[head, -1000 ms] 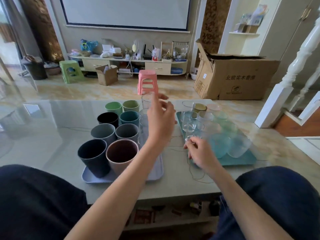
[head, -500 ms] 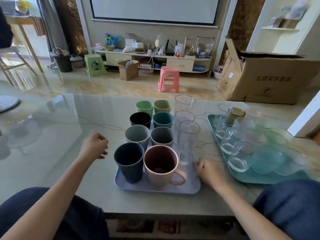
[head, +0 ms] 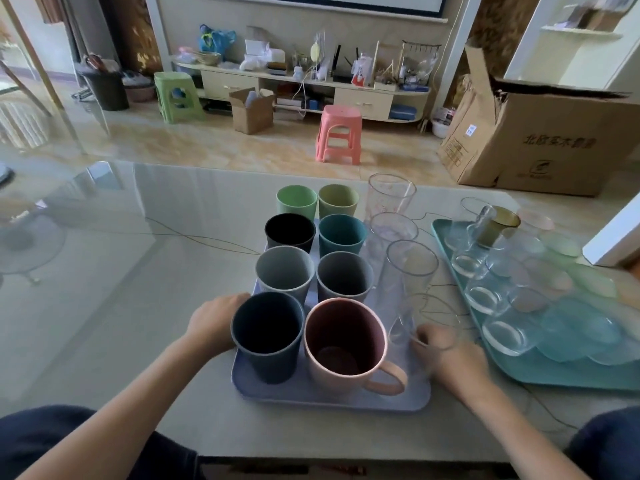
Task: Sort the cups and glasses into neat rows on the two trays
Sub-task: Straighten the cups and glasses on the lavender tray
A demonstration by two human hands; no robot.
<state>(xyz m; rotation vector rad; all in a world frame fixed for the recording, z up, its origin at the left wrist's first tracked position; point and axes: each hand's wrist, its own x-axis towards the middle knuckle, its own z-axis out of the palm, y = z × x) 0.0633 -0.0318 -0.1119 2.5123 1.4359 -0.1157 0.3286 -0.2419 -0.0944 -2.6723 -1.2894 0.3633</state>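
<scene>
While the left hand (head: 216, 322) rests at the left edge of the lavender tray (head: 311, 398), fingers curled against it behind the dark blue cup (head: 266, 336), its grip cannot be told. Centre: pink mug (head: 344, 341), then a column of tall clear glasses. The right hand (head: 446, 355) pinches the nearest tall glass (head: 420, 323) at its base. Right: teal tray (head: 540, 375) of short glasses. Glossy table (head: 121, 271); pink stool (head: 339, 133) and cardboard box (head: 540, 140) beyond.

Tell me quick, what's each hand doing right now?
Left hand: at the lavender tray's left edge behind the dark blue cup; grip cannot be told.
Right hand: holding the nearest tall clear glass.
</scene>
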